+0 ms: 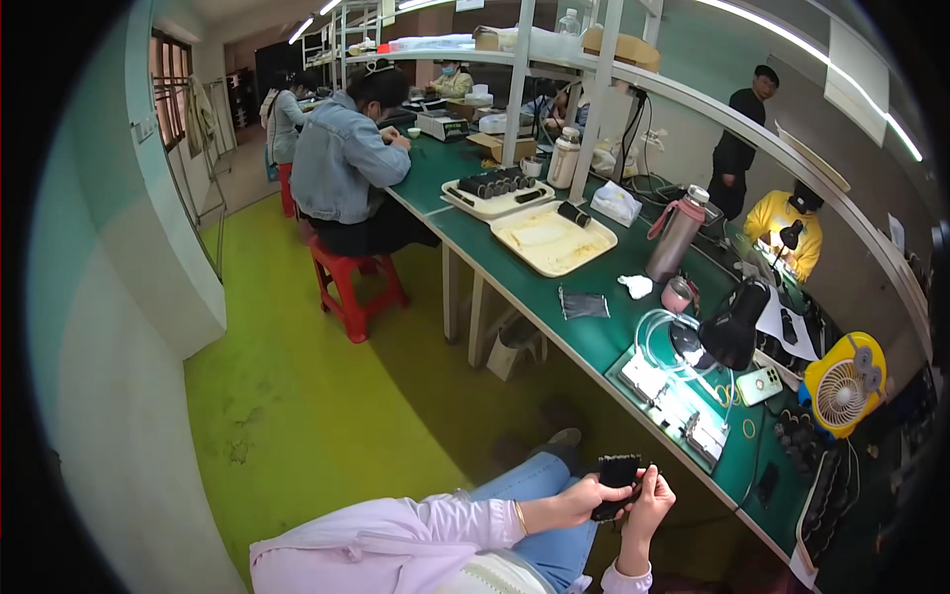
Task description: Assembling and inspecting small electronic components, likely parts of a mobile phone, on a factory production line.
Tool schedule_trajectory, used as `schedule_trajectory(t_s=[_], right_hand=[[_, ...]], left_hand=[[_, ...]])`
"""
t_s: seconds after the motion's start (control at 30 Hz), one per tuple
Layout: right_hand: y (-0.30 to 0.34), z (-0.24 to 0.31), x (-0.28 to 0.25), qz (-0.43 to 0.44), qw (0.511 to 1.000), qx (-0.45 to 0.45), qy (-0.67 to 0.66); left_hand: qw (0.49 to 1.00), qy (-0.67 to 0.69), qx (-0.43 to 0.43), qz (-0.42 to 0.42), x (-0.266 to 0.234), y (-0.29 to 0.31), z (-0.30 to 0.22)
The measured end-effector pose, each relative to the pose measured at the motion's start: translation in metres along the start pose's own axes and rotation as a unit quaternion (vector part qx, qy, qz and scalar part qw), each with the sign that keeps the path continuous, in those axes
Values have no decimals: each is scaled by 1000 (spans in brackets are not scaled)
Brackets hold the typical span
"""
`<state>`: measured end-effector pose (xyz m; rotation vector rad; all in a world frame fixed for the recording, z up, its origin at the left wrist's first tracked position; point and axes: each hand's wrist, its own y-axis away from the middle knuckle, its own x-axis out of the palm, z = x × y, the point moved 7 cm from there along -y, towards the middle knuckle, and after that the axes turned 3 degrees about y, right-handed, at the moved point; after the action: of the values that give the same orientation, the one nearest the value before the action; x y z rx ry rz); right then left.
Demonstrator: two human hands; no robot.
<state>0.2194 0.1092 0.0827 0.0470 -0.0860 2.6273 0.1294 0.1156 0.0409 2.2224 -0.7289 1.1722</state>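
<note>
Your hands meet low in the view, over your lap and just short of the near edge of the surface. Your left hand [584, 495] grips a small black rectangular part [617, 483] from its left side, fingers wrapped around the lower half, while your right hand [653, 492] closes on its right edge from the other side. So the part sits between both hands, held upright and clear of the surface, with its ribbed top end sticking up above your fingers.

Beyond it, the long green surface [584, 342] runs away from you toward the upper left. A person in a denim jacket [341, 158] sits at it on a red stool [348, 282]. Two cream trays lie further along: the nearer tray [552, 240] holds little, and the farther tray [495, 193] carries a row of dark parts. A yellow desk fan [843, 384] stands to the right of your hands, well apart from them. A black lamp head [734, 327] hangs over a lit fixture [673, 401], which lies on the surface just above your hands. A metal flask with a pink strap [678, 233] stands upright behind the lamp.
</note>
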Motion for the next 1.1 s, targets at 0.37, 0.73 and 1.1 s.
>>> schedule_trajectory(t_s=[0.37,0.73,1.1], right_hand=[[20,-23,6,-1,999,45,9],[-1,-77,22,-14,996,86,31],[-13,-74,22,6,996,87,15]], left_hand=[[1000,-19,-9,-5,-18,18,8],[998,0,-13,-55,-76,-16,20],[997,32,9,-64,-66,-22,15]])
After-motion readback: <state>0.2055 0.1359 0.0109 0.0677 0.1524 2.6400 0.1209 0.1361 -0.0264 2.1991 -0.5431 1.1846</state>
